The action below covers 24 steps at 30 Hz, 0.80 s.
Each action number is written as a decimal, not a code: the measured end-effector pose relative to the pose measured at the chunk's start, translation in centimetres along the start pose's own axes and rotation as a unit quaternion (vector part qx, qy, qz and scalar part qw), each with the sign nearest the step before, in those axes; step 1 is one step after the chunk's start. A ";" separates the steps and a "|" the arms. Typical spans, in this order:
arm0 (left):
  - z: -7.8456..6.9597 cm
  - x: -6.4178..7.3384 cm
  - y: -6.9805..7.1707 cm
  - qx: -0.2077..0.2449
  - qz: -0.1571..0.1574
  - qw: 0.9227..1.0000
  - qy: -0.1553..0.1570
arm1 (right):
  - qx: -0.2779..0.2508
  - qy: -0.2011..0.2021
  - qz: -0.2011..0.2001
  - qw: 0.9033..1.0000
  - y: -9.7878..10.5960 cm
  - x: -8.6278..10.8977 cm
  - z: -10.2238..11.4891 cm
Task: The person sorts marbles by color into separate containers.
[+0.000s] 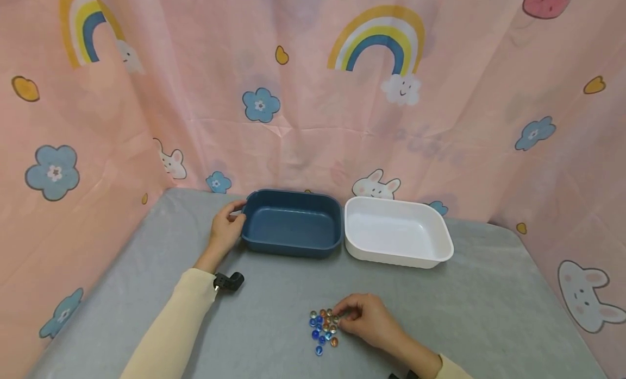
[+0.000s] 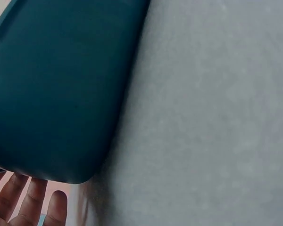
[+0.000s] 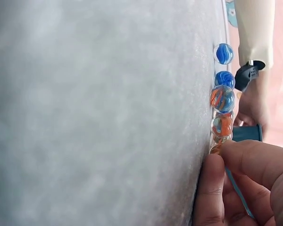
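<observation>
My left hand (image 1: 226, 227) touches the left end of a dark blue plastic basin (image 1: 293, 250), its fingertips right at the rim. In the left wrist view, fingers (image 2: 34, 197) reach up fairly straight to the basin's end wall (image 2: 61, 94). Nearer to me, a cluster of glass marbles (image 1: 315, 334), blue, orange and clear, lies on the grey cloth. At its right side is my right hand (image 1: 369, 320), thumb and forefinger pinching a marble (image 3: 217, 149) with amber swirls, partly hidden by the fingertips. Other marbles (image 3: 223, 99) stand close beyond it.
A white basin (image 1: 396, 254) stands right beside the blue one, toward the back. Grey cloth (image 1: 274, 297) covers the table. Pink printed curtains (image 1: 313, 134) enclose the back and sides. A black wrist camera (image 1: 229, 282) juts from the left sleeve.
</observation>
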<state>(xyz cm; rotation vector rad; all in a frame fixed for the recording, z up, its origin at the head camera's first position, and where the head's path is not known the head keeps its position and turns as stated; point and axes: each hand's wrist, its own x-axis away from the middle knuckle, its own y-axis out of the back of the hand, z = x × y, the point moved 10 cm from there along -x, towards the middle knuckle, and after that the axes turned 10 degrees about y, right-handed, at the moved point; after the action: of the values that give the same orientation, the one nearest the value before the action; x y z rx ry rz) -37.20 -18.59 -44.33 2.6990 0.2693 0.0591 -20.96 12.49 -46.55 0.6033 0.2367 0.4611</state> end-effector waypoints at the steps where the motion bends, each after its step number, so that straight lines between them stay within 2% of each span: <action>1: 0.0 0.0 0.0 -0.001 -0.002 1.000 0.000 | 0.002 0.000 0.000 1.000 0.0 0.0 0.0; 9: -0.1 0.1 0.0 -0.018 -0.015 1.000 -0.006 | 0.005 -0.005 0.001 1.000 -0.1 -0.1 -0.1; 24: -0.2 0.1 -0.1 -0.013 -0.019 1.000 -0.001 | 0.015 -0.014 -0.001 1.000 -0.2 -0.2 0.0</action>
<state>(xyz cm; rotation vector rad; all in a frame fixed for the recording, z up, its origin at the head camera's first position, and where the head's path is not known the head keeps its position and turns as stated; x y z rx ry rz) -37.11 -18.43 -44.16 2.6677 0.3175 0.0469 -21.09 12.28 -46.66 0.6391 0.2175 0.4480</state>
